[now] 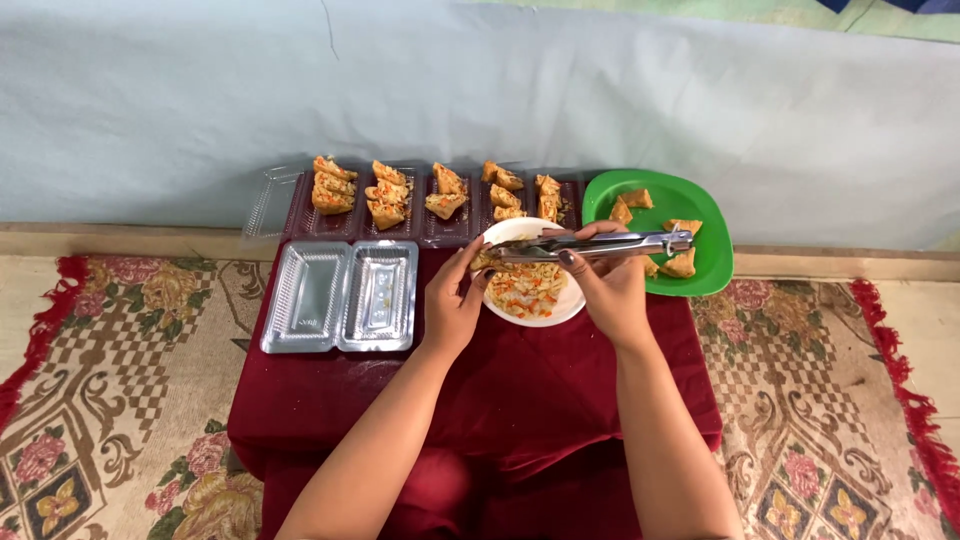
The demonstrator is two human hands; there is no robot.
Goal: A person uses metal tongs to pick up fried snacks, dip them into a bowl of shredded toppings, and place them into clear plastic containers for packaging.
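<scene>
My right hand grips metal tongs that lie crosswise over a white plate of shredded orange-and-white filling. The tong tips point left toward a fried pastry piece pinched in the fingers of my left hand at the plate's left rim. A green plate with several triangular pastries stands to the right. Behind the white plate, a row of clear trays holds filled pastries.
An open, empty clear plastic box lies left of the white plate on the dark red cloth over a low table. A patterned rug surrounds it, and a pale wall rises behind.
</scene>
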